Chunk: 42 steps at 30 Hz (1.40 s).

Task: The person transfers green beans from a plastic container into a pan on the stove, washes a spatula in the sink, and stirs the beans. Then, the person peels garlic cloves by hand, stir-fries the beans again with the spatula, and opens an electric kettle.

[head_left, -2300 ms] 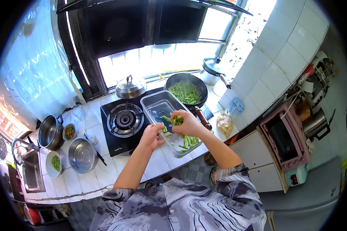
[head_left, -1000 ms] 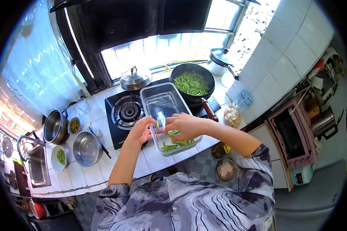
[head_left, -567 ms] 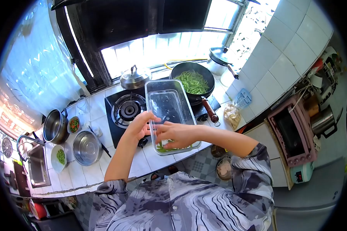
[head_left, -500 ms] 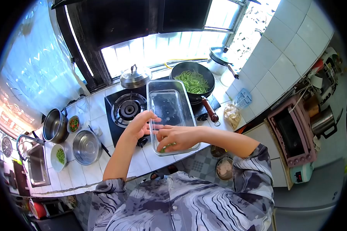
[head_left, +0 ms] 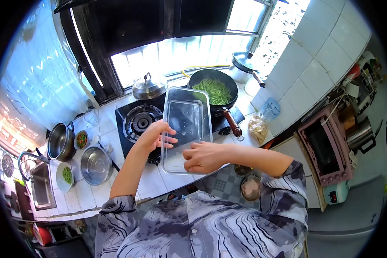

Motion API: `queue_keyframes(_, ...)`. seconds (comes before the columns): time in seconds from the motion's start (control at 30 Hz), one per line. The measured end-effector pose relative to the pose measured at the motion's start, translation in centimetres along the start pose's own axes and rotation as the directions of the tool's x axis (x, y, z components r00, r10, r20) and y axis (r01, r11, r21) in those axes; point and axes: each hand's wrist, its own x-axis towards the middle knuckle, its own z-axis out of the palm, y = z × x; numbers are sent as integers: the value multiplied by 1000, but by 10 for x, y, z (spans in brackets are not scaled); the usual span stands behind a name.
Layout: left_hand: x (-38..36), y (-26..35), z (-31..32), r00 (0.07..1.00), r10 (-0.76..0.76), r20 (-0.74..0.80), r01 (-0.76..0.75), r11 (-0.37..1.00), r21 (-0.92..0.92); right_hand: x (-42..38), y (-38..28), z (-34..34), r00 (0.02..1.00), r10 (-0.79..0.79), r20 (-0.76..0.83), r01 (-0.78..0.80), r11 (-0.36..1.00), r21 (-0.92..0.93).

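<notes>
A clear rectangular container stretches from the stove over the front edge of the counter, with whitish and small green bits near its lower end. My left hand is at its left side, fingers apart and over the rim, with nothing visible between them. Inside the lower right part of the container is my right hand, its fingers curled together; what they hold, if anything, is hidden. Behind the container, a black wok holds green beans.
A gas burner lies left of the container. The wok's handle points toward the front. Farther left are a steel basin, a steel pot and a white bowl. A plastic bag sits at the right.
My hands have moved apart. The left fingers have spread and the right fingers have curled in. The container has shifted slightly left, and its lower end is less covered.
</notes>
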Motion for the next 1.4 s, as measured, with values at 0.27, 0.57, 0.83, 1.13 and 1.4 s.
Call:
queue_keyframes(0.27, 17, -19, 0, 995, -79, -69, 76, 996, -45, 6, -12, -7, 970, 146, 192, -196, 942, 274)
queue_keyframes(0.57, 18, -28, 5, 984, -105, -142, 96, 993, -67, 21, -18, 16, 945, 299, 129, -319, 772, 550)
queue_keyframes(0.83, 7, -32, 15, 972, 9, -237, -15, 1000, -27, 23, 4, 16, 865, 360, 351, -479, 382, 790)
queue_keyframes(1.13, 22, -39, 23, 968, 37, -249, -95, 970, -225, 8, 37, -38, 723, 691, -8, -13, 25, 1000)
queue_keyframes(1.4, 23, -35, 27, 951, 62, -304, -123, 975, -185, -13, 214, -91, 253, 761, -597, -338, 648, 682)
